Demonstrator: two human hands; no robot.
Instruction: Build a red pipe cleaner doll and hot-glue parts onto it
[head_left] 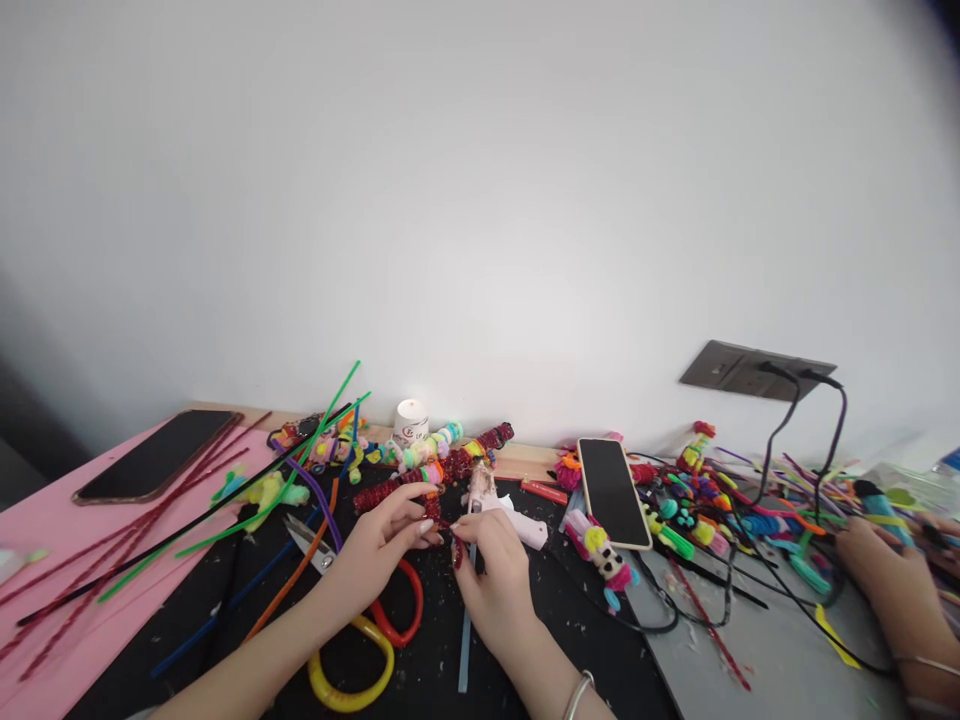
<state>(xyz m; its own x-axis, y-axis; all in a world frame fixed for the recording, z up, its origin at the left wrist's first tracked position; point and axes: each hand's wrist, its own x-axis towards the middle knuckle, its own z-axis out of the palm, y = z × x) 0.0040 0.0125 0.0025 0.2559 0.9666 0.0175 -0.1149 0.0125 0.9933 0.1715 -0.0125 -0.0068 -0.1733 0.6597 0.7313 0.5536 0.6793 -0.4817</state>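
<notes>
My left hand (396,535) is closed, its fingertips pinching a dark red tinsel pipe cleaner (430,508) over the black mat. Close against it, my right hand (491,560) is also closed, thumb and finger together at the same dark red piece, which the fingers mostly hide. Just behind my right hand lies a white glue gun (525,526) with a stained nozzle. A translucent glue stick (465,650) shows below that hand. Scissors (351,688) with one yellow and one red handle loop lie beneath my left forearm, blades pointing up and left.
A phone (161,455) and pipe cleaners rest on pink paper at left. Another phone (613,492) and a pipe-cleaner doll (604,560) lie right. A paper cup (411,422) stands by the wall. Black cables run from the outlet (750,368). Another person's hand (877,555) works at far right.
</notes>
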